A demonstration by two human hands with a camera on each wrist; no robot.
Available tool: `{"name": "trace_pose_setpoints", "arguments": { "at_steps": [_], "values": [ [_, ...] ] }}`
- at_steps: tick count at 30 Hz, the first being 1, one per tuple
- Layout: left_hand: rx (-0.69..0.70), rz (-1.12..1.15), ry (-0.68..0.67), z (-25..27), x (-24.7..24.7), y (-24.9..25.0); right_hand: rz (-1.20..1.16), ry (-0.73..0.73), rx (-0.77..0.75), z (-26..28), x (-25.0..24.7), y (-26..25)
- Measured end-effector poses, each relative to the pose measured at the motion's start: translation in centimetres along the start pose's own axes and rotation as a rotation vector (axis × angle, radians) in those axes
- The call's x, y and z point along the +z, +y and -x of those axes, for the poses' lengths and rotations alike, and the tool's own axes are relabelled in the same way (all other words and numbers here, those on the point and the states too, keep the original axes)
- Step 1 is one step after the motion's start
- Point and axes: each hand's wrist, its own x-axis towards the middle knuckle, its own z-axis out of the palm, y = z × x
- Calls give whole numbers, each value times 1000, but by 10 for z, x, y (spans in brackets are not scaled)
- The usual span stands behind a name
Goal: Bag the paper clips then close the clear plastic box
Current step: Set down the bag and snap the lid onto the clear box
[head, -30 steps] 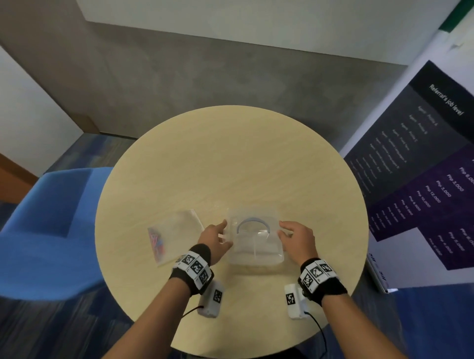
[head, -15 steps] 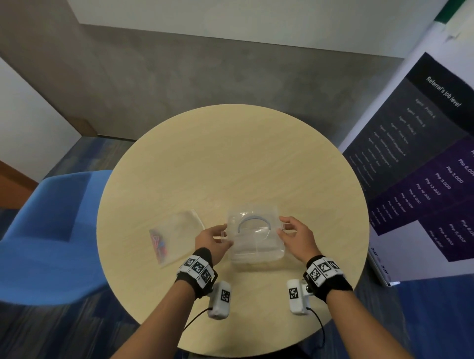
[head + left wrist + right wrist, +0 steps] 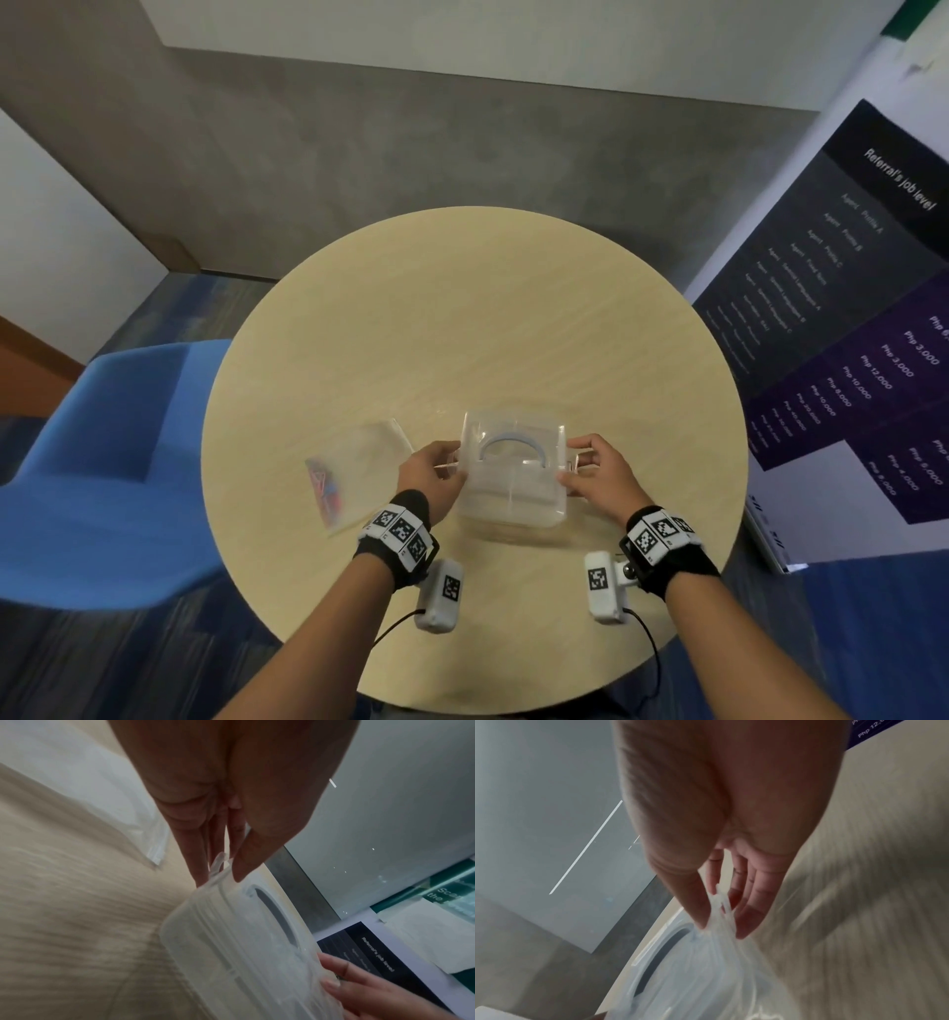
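Both hands are clamped on the box [image 3: 513, 473], lid on, at the table's [image 3: 462, 318] near middle: left hand [image 3: 429, 475] pinches its left latch [image 3: 217, 865], right hand [image 3: 601, 475] its right latch [image 3: 721, 906]. Just left lies the bag [image 3: 354, 465] with the clips [image 3: 324, 485] inside.
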Motion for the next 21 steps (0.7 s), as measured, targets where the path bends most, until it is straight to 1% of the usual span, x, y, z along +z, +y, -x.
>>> {"name": "trace_pose_setpoints", "arguments": {
  "at_steps": [3, 5, 7, 10, 13, 21],
  "values": [
    [-18, -11, 9, -1, 0, 1, -95, 63, 80, 0, 1, 1],
    [-50, 42, 46, -4, 1, 2, -176, 87, 160, -3, 2, 5],
    [-89, 82, 80, -5, 3, 2, -194, 131, 197, -6, 2, 11],
    [-88, 97, 123, -7, 9, -2, -228, 228, 201, -5, 3, 10],
    [-91, 97, 151, -8, 15, 2, -242, 286, 201, -7, 2, 6],
    [-17, -118, 184, -15, 28, 24, -82, 332, 157, -17, -6, -7]
  ]
}}
